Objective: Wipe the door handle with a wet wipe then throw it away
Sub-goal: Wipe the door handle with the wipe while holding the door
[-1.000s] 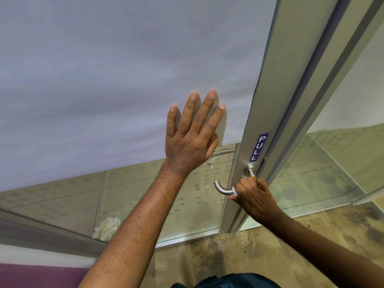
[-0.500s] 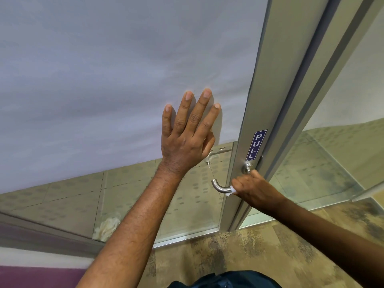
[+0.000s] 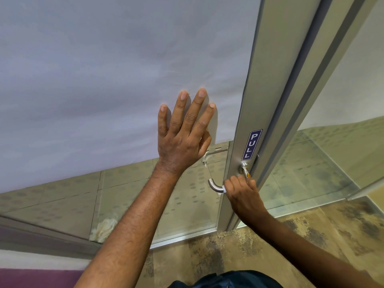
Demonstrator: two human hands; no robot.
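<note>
Left hand (image 3: 182, 140) laid flat, fingers spread, against frosted glass door panel (image 3: 116, 75); nothing held. Right hand (image 3: 242, 194) closed around curved brushed-steel door handle (image 3: 214, 186), white wet wipe (image 3: 224, 189) seen at edge of fist. Blue PULL sticker (image 3: 251, 144) set on grey metal door frame (image 3: 268, 80) just above handle.

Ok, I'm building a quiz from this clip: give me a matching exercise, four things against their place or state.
1. left hand
2. right hand
3. blue PULL sticker
4. curved silver metal door handle

A. on the grey door frame, above the handle's mount
B. flat, fingers spread, on the frosted panel
C. its free end showing left of the fist
D. closed round the handle with a white wipe

Pairs: 1-B, 2-D, 3-A, 4-C
</note>
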